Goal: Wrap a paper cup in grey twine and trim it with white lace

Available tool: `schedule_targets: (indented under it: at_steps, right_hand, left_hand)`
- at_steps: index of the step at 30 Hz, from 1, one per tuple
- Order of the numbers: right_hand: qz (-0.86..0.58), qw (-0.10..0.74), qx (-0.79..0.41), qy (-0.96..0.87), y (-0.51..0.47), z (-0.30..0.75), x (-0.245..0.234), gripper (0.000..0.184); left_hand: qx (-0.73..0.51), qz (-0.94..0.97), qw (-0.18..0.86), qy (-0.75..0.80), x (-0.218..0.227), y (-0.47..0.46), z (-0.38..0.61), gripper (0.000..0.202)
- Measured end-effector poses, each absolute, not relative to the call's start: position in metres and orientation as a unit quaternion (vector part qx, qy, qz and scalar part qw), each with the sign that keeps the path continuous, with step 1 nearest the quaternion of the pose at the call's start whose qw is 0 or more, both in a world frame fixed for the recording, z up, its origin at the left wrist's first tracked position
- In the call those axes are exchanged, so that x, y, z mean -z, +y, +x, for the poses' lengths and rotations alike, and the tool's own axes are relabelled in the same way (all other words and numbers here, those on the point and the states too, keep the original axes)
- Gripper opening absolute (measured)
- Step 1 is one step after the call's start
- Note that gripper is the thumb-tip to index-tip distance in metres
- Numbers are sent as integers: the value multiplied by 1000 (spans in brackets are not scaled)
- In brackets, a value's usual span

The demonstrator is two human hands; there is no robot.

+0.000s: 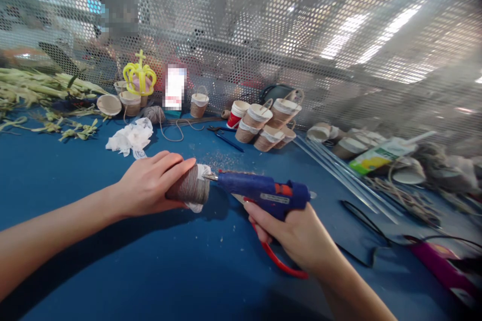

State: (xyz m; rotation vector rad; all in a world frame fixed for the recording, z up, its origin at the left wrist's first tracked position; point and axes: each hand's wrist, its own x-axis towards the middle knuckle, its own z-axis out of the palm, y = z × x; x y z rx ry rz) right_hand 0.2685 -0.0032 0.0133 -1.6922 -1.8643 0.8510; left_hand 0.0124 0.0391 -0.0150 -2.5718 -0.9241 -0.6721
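My left hand is closed around a small cup wrapped in twine, which lies tilted on its side with white fabric at its rim. In my right hand is a blue hot glue gun, gripped by its handle. Its metal nozzle points left and meets the white edge of the cup; whether glue is coming out is too small to tell. Under the gun and my right hand lies a pair of scissors with a red handle, its blades partly hidden.
Several twine-wrapped cups stand at the back, near a perforated metal screen. Crumpled white fabric, grey yarn and pliers lie beyond my hands. Clear glue sticks and a black cable are at right.
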Motion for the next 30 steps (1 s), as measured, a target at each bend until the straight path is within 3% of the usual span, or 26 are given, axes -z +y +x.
schedule_targets:
  at_steps: [16,30]
  right_hand:
    - [-654,219,-283,-667,-4,271,-9,50]
    - [-582,286,-350,-676,-5,262,-23,37]
  left_hand:
    - [243,-901,169,-316,14,39,11,57]
    - [248,-900,164,-320,15,38,12,60]
